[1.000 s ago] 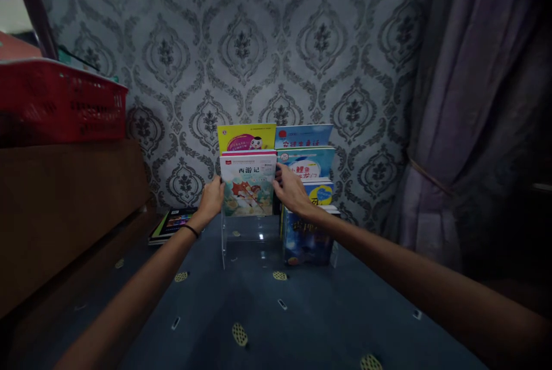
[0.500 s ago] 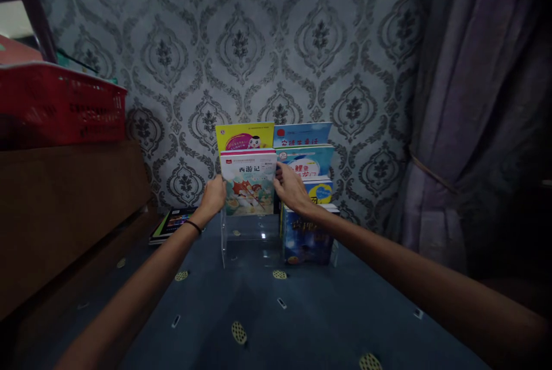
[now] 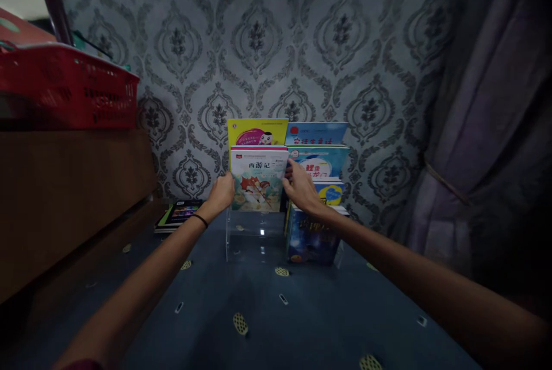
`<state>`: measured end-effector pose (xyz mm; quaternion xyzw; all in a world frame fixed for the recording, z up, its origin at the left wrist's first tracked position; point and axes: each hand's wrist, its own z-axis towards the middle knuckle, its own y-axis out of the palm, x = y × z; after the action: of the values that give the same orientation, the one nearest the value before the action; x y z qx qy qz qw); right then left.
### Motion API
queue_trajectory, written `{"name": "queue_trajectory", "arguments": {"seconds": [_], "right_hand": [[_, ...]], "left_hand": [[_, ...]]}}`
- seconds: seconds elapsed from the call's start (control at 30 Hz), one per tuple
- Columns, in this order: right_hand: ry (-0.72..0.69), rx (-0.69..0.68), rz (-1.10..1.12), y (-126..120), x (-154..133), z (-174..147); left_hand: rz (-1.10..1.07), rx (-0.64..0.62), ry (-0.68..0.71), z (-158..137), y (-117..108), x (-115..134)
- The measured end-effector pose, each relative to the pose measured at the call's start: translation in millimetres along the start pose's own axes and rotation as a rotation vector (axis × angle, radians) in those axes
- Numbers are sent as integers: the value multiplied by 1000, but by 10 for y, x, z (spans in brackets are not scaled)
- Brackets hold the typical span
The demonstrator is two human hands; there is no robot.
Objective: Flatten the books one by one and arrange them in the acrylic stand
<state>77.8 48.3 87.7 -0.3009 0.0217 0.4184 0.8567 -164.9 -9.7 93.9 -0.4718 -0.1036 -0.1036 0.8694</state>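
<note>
A storybook with a pale cover and an illustrated figure (image 3: 259,183) stands upright on the left side of a clear tiered stand (image 3: 228,237), with pink-edged books right behind it. My left hand (image 3: 221,193) is closed on its left edge. At its right edge, the fingers of my right hand (image 3: 303,189) are bent around the side, the fingertips partly hidden. Farther back rises a yellow book (image 3: 237,128). To the right are a light-blue book (image 3: 319,131), a teal book (image 3: 336,155), a blue-and-yellow book (image 3: 334,193) and a dark-blue book (image 3: 314,237) in front.
A small stack of books (image 3: 176,214) lies on the blue patterned surface (image 3: 207,312) at left. Beyond it, a red plastic basket (image 3: 86,88) sits on a brown box-like piece (image 3: 77,186). Patterned wallpaper (image 3: 259,71) is behind, and a tied curtain (image 3: 452,174) hangs at right.
The view has shifted, so the stand, books and basket appear slightly farther right. Both hands keep their places at the storybook's edges.
</note>
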Motion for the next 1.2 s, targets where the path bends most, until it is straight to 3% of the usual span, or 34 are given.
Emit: {"name": "queue_trajectory", "arguments": {"seconds": [0.23, 0.53, 0.87, 1.2], "right_hand": [[-13, 12, 7, -7, 27, -24], [54, -80, -4, -91, -45, 1], [152, -87, -8, -143, -42, 7], [148, -66, 6, -114, 29, -18]], "left_hand": [[-39, -40, 14, -37, -17, -68], [-136, -44, 4, -212, 103, -68], [-355, 87, 2, -180, 399, -107], [-478, 167, 11, -156, 581, -120]]}}
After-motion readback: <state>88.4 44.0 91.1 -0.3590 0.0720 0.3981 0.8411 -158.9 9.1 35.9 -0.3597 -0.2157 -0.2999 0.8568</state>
